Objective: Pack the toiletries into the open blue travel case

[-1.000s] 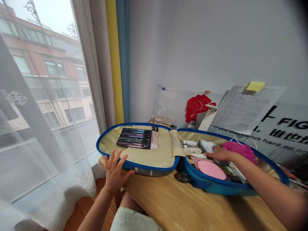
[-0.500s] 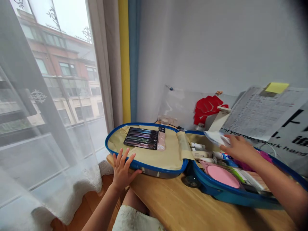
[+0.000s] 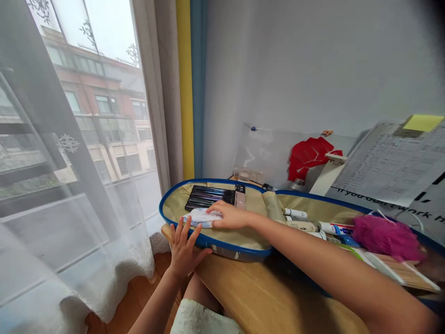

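A blue-rimmed case (image 3: 239, 253) lies open on a wooden table (image 3: 264, 297), its two halves lined in beige. My left hand (image 3: 184, 248) rests with fingers spread on the front edge of the left half. My right hand (image 3: 227, 215) reaches across and lies flat on a white and blue packet (image 3: 200, 217) in the left half, just in front of a dark pack of pens (image 3: 212, 197). The right half holds white tubes (image 3: 295, 214), a toothpaste tube (image 3: 335, 228) and a magenta bath puff (image 3: 385, 236).
A sheer curtain (image 3: 79, 195) and a window are at the left, close to the table's corner. A red paper cut-out (image 3: 309, 155), a clear plastic sheet (image 3: 264, 148) and printed papers (image 3: 385, 164) with a yellow note (image 3: 422, 122) lean on the wall behind the case.
My right hand lifted the white and blue packet out of the right half, carried it leftwards and set it down in the left half. My left hand stayed on the edge.
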The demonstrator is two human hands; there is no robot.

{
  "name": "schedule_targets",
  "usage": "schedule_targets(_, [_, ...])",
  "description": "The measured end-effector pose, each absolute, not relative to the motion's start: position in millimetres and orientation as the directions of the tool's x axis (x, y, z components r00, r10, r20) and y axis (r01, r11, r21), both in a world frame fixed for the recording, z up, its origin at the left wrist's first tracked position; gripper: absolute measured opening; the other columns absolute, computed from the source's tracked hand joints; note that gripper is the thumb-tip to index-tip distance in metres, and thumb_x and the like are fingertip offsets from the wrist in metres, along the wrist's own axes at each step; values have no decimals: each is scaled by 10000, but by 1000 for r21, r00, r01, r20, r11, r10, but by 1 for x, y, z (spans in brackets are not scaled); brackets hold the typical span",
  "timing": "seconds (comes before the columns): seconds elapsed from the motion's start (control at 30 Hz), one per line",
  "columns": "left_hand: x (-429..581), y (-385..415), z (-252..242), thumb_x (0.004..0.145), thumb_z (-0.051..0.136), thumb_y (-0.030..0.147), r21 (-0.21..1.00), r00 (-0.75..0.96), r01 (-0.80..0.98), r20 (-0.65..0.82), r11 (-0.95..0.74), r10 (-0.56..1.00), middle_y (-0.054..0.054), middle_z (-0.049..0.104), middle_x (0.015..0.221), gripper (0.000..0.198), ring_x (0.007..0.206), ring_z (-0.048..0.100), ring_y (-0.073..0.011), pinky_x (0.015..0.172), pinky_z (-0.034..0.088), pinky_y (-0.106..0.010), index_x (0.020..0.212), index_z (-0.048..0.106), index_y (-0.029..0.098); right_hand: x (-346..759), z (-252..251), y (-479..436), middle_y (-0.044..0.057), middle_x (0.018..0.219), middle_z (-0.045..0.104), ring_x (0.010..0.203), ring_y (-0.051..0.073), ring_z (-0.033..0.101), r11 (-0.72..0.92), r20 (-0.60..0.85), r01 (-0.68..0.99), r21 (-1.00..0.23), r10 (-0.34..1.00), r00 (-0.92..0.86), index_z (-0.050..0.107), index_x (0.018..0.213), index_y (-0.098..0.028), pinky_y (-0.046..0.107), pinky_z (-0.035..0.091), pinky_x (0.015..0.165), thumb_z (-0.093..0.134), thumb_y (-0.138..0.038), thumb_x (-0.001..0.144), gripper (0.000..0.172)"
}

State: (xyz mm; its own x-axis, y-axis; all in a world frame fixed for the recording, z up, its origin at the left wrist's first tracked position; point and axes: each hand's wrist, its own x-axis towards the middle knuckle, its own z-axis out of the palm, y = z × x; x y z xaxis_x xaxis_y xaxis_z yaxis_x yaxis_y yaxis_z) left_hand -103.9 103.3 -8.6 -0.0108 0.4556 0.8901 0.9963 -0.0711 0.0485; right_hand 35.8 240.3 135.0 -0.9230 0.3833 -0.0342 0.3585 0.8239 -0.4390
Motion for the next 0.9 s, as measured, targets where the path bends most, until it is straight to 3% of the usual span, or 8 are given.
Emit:
schedule_targets(0.2, [-104, 103, -10, 760, 677, 439, 58, -17, 996, 880, -72, 474, -158, 223, 1528, 734, 1410, 144, -378, 1107, 139, -589, 1398, 389, 220, 11, 121, 246, 58, 1298, 573, 1164, 185, 548, 814, -164, 260, -519, 204, -965, 542, 1274, -183, 306, 411, 994, 561, -368, 812, 498])
schedule_targets(0.37, [-104, 103, -8, 788, 645, 445, 48, -1, 995, 885, -90, 465, -163, 186, 1538, 720, 1417, 119, -369, 1110, 115, -590, 1408, 365, 208, 8, 110, 250, 140, 1409, 457, 1303, 258, 423, 826, -199, 276, -491, 202, -959, 468, 1354, -125, 380, 314, 1090, 571, -412, 811, 623])
schedule_targets(0.6, [-103, 103, -6, 788, 644, 448, 44, 0, 995, 891, -86, 454, -171, 236, 1521, 720, 1414, 139, -369, 1105, 126, -593, 1407, 364, 211, 5, 106, 248, 129, 1406, 464, 1298, 262, 429, 844, -187, 290, -451, 229, -955, 440, 1381, -148, 396, 318, 1092, 549, -513, 808, 687])
schedule_targets(0.73, [-104, 103, -7, 789, 641, 445, 61, -15, 995, 885, -84, 465, -157, 267, 1512, 705, 1414, 142, -365, 1109, 132, -584, 1404, 374, 225, 24, 128, 255, 72, 1441, 430, 1322, 217, 403, 842, -142, 335, -424, 304, -942, 428, 1391, -189, 347, 309, 1104, 446, -573, 850, 664])
schedule_targets(0.9, [-104, 103, -5, 817, 611, 444, 46, 6, 993, 892, -104, 452, -161, 254, 1516, 706, 1418, 130, -357, 1116, 108, -578, 1426, 332, 221, 104, 176, 293, 39, 1402, 483, 1252, 179, 480, 768, -73, 559, -312, 568, -820, 441, 1373, -227, 310, 365, 1054, 396, -496, 884, 561])
